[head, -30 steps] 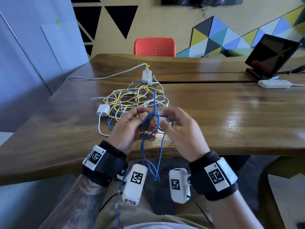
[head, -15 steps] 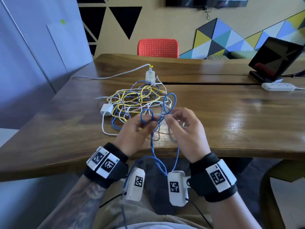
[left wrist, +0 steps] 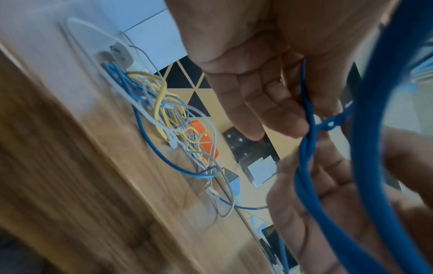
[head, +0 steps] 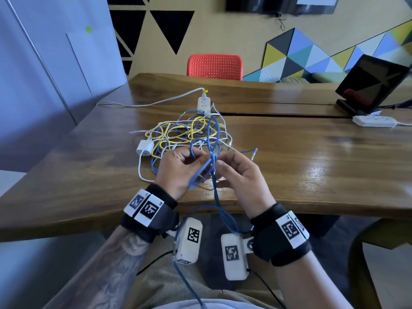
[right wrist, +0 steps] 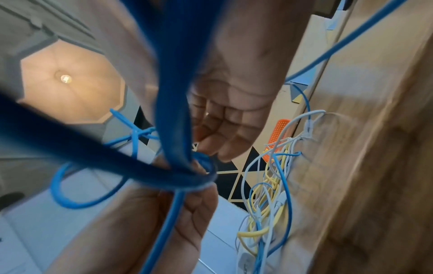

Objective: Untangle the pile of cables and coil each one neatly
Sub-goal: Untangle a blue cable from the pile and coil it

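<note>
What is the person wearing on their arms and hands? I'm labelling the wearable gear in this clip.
Both hands are bare: left hand, right hand. Each wrist carries a black wristband bearing white tags printed with black square-code markers. A white camera module with its own square marker hangs under each wrist, trailing a thin black cable. The left forearm is tattooed, with no sleeve visible.

The blue cable (head: 214, 152) loop seems pulled tighter between both hands.

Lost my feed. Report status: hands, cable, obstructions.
Left hand and right hand both pinching the thin blue cable above the wooden table's near edge. Cable uncoiled, trailing into the yellow, white and blue cable pile. Nothing blocking.
</note>
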Demonstrator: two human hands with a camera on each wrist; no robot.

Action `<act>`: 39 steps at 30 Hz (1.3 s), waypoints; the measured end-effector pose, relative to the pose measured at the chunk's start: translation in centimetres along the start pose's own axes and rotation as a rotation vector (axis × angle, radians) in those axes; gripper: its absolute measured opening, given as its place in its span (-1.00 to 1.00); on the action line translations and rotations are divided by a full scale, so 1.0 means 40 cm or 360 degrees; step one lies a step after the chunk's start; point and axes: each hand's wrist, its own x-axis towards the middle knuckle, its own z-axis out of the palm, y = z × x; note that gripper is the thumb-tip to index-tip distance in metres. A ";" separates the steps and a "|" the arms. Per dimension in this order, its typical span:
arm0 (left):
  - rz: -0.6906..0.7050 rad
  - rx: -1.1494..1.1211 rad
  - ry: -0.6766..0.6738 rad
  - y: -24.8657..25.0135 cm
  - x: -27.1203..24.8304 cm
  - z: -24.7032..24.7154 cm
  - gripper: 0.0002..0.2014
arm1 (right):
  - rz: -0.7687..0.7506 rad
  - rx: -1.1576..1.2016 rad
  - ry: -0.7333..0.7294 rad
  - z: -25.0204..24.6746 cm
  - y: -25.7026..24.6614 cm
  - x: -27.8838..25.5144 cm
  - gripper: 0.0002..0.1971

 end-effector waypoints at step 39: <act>0.0147 0.0960 -0.0219 0.133 0.160 -0.393 -0.86 | -0.0402 -0.1508 -0.0170 -0.024 -0.181 0.327 -0.87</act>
